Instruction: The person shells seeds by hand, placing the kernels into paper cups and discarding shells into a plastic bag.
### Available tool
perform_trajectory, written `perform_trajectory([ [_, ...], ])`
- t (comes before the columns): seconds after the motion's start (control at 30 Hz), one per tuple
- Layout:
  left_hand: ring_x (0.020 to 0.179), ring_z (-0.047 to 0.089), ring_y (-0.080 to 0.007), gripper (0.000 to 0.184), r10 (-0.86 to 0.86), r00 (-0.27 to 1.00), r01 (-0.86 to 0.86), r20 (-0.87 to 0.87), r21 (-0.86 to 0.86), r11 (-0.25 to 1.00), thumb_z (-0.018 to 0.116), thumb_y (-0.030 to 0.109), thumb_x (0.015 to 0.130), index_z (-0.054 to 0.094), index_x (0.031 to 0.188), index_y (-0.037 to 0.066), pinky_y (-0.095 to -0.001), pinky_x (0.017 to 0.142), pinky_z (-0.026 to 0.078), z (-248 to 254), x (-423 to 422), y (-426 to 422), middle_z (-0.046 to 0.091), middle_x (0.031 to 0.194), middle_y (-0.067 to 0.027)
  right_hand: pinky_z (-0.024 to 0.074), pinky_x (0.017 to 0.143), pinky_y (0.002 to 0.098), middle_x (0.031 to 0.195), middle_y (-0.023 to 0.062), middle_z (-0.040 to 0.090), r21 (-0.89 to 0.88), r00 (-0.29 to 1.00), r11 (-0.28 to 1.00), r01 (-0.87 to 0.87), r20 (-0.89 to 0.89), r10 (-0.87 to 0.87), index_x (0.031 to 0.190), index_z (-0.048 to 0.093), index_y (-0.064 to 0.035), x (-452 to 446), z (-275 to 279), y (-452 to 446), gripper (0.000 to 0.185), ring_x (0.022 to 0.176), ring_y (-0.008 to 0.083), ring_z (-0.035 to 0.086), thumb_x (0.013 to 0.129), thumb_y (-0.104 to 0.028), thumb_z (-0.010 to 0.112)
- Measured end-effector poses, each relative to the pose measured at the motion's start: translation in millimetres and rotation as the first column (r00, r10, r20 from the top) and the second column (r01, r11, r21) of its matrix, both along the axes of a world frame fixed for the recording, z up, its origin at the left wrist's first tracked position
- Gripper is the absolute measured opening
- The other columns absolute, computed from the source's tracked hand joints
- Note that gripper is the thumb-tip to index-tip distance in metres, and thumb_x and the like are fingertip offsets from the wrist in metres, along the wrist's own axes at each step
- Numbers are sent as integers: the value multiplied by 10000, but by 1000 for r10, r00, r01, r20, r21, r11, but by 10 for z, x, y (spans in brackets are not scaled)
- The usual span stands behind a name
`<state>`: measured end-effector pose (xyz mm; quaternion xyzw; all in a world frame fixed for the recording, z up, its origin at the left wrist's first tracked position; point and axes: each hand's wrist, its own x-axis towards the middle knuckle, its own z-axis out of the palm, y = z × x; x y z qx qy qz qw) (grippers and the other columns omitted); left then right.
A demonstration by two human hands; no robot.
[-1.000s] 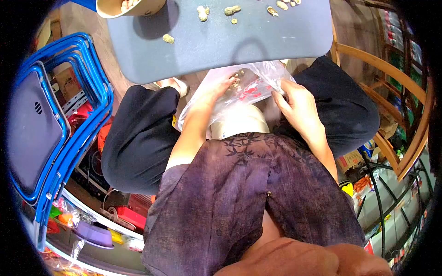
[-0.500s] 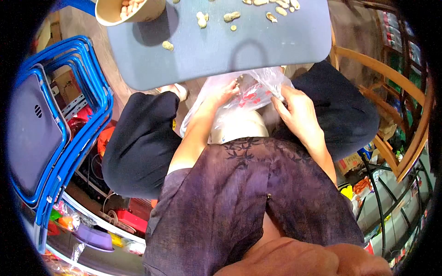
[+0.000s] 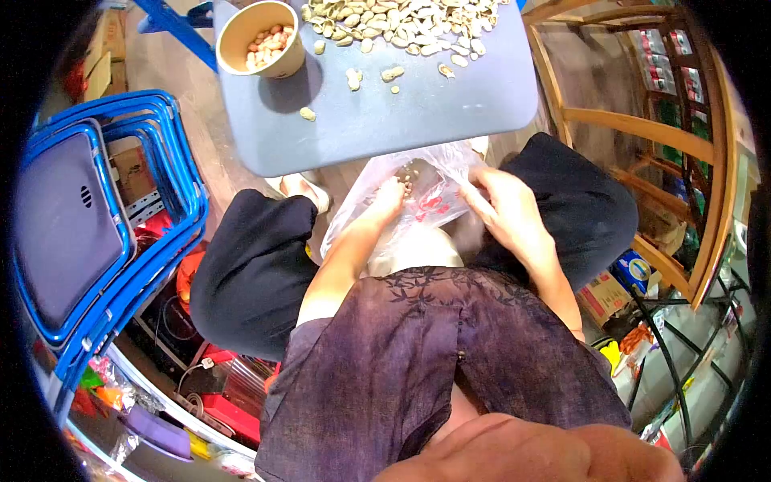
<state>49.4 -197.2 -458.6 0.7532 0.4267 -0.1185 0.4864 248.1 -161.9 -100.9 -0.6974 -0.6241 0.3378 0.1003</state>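
Note:
A clear plastic bag (image 3: 434,189) with red print hangs between my knees, just below the table edge. My right hand (image 3: 502,205) pinches the bag's rim on the right side. Inside the bag's mouth, my left hand (image 3: 387,201) is closed around small pieces that look like peanuts or shells, some showing at its fingertips. On the grey table (image 3: 401,124) lies a broad pile of peanuts and shells (image 3: 401,22), with a few loose pods nearer me. A paper cup (image 3: 287,64) at the table's left holds shelled pinkish peanuts.
Folded blue-framed chairs (image 3: 72,225) lean at the left. A wooden chair frame (image 3: 642,128) stands at the right. Goods on shelves (image 3: 161,434) fill the lower left, and a cardboard box (image 3: 602,297) sits at the lower right.
The view has tilted up, so more of the cup and the peanut pile shows. My left hand remains in the bag, and my right hand still holds its rim.

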Motion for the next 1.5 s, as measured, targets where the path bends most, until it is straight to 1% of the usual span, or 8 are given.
perform_trajectory([
  [0.43,800,591,-401,77,34,963,-124,267,328,936,599,103,767,624,743,34,-493,723,484,1199,-224,464,607,787,-215,497,676,330,776,108,639,12,939,945,-328,-106,327,973,636,21,429,543,1302,272,708,182,608,886,-232,591],
  [0.63,772,612,-367,133,172,959,-216,226,186,959,602,150,786,614,801,18,-434,676,473,2712,-521,565,622,785,-204,495,613,240,798,23,638,111,935,974,-197,-276,221,1031,655,-1,463,256,1907,244,675,81,571,893,-189,582],
  [0.77,669,589,-280,146,156,936,-263,315,335,905,614,145,793,597,829,4,-383,635,475,2745,-687,492,583,731,-157,521,667,297,892,78,656,554,838,832,25,-466,285,1054,632,2,120,227,1739,251,757,144,617,867,-161,588],
  [0.87,650,550,-164,105,318,866,-343,386,-4,939,614,80,767,593,828,-3,-307,614,458,2759,-747,437,560,722,-94,474,901,401,1093,187,618,621,821,758,-201,-316,476,1132,598,-10,-499,314,1220,353,1034,325,598,835,-200,603],
  [1.0,715,590,-229,140,246,946,-268,209,85,960,607,123,777,612,868,16,-361,666,475,2977,-693,345,594,780,-123,406,1035,421,1269,221,540,752,665,504,-425,-118,737,1158,580,-2,-883,-41,1036,430,1213,376,501,811,-243,655],
  [1.07,584,474,-86,128,198,944,-247,265,165,955,615,138,860,570,814,27,-261,539,398,3041,-643,273,529,647,7,363,1079,445,1364,214,476,702,605,356,-617,134,785,1203,564,-8,-836,-138,1048,489,1309,385,419,804,-272,671],
  [1.33,614,512,-78,85,125,949,-185,290,192,964,586,70,871,571,826,-1,-241,557,423,3175,-519,330,558,679,-4,409,1030,438,1305,240,505,660,755,496,-564,169,634,1130,607,0,-380,-109,1512,483,1213,392,491,787,-337,645],
  [1.5,645,549,-119,86,293,896,-350,332,126,928,630,42,802,632,887,28,-268,599,460,3822,-291,466,577,714,-26,522,760,355,874,123,679,628,768,770,-112,-437,468,977,664,3,-171,13,1996,263,834,247,658,854,-225,618],
])
